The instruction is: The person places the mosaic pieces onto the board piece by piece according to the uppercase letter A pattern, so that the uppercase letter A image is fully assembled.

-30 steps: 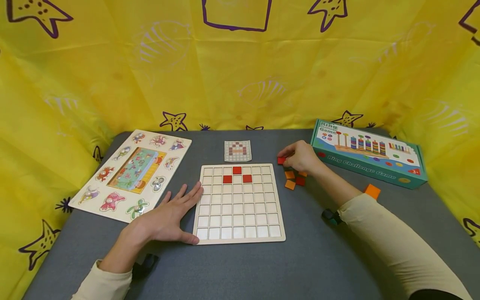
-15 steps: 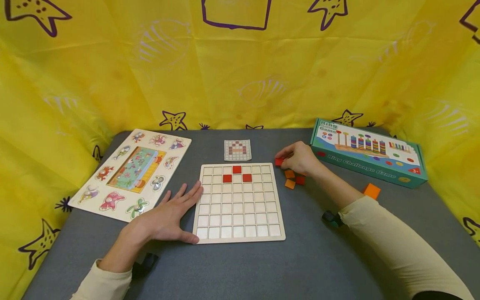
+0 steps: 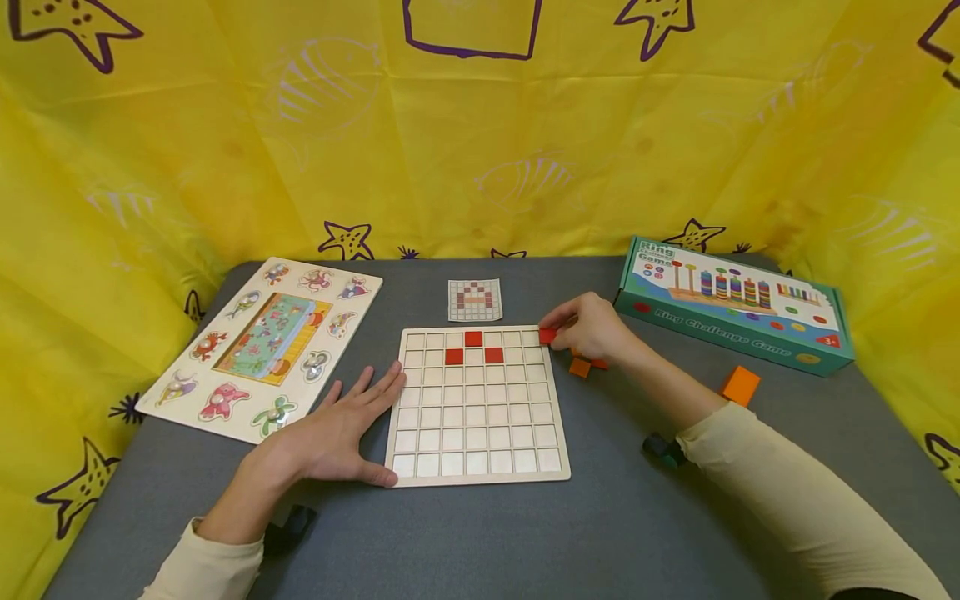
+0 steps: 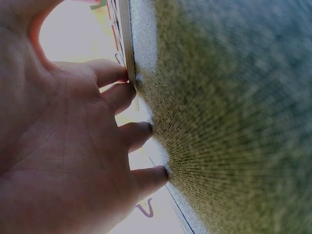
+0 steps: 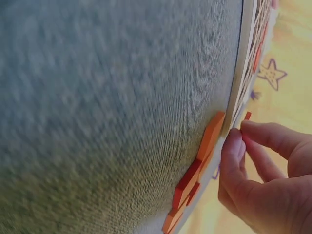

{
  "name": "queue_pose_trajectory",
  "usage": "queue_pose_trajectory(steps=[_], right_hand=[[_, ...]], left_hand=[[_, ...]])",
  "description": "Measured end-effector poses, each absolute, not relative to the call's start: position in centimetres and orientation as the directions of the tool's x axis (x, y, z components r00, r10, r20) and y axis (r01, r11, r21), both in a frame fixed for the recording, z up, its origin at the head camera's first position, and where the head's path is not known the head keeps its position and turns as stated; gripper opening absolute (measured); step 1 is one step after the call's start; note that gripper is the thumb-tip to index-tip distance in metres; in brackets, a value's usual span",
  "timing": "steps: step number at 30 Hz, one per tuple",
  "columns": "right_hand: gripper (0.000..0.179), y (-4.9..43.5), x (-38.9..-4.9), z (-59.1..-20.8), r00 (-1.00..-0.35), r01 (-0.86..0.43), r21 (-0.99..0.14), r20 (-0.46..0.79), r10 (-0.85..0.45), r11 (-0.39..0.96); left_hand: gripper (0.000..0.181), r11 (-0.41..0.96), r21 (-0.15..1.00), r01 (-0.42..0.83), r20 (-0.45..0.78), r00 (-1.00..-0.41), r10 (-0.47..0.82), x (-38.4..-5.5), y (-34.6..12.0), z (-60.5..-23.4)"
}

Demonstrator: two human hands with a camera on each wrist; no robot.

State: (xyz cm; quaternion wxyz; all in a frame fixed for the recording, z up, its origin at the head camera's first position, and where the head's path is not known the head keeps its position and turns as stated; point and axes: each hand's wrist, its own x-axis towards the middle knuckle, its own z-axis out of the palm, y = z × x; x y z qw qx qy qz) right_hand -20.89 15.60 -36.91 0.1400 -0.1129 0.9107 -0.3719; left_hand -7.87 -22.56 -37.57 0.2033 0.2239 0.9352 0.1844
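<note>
A square wooden grid board (image 3: 476, 417) lies in the middle of the table, with a few red tiles (image 3: 453, 357) set in its upper cells. My left hand (image 3: 337, 437) rests along the board's left side, fingers spread, fingertips and thumb at the edge. At the board's upper right corner, my right hand (image 3: 596, 327) pinches a red square tile (image 3: 547, 336) between thumb and fingers. The right wrist view shows that tile (image 5: 248, 116) edge-on at the fingertips. Loose orange tiles (image 3: 579, 367) and red tiles (image 5: 186, 184) lie under and beside the right hand, partly hidden.
Behind the board lies a small printed grid card (image 3: 475, 302). A wooden sea-animal puzzle (image 3: 298, 396) is at the left. On the right stand a green Ring Challenge Game box (image 3: 735, 310) and an orange block (image 3: 741, 385). A yellow curtain (image 3: 450, 150) closes off the back.
My right hand has moved left and toward me with the red tile, from beside the loose tiles to the board's upper right corner. The left hand has stayed in place.
</note>
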Motion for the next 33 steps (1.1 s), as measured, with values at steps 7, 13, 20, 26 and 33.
queue_pose_trajectory(steps=[7, 13, 20, 26, 33], right_hand=[[0.029, 14.9, -20.1, -37.1, -0.929, -0.101, -0.723, -0.177, -0.325, 0.684], [0.030, 14.2, -19.5, -37.1, -0.914, -0.076, -0.735, -0.220, -0.342, 0.674], [0.032, 13.4, -18.9, -37.3, -0.902, -0.118, -0.738, -0.201, -0.383, 0.665], [0.034, 12.8, -18.5, -37.4, -0.888, -0.148, -0.755, -0.183, -0.421, 0.639], [0.029, 12.1, -18.1, -37.2, -0.880, -0.124, -0.748, -0.221, -0.421, 0.652]], left_hand=[[0.130, 0.835, 0.435, 0.336, -0.305, -0.818, 0.488, -7.9, -22.6, -37.6], [0.130, 0.837, 0.439, 0.328, -0.309, -0.819, 0.484, -7.9, -22.8, -37.9], [0.131, 0.843, 0.429, 0.325, -0.315, -0.821, 0.477, -7.9, -22.8, -37.9], [0.131, 0.841, 0.433, 0.324, -0.316, -0.819, 0.478, -7.9, -22.8, -37.8], [0.131, 0.842, 0.430, 0.326, -0.315, -0.820, 0.478, -7.9, -22.8, -37.8]])
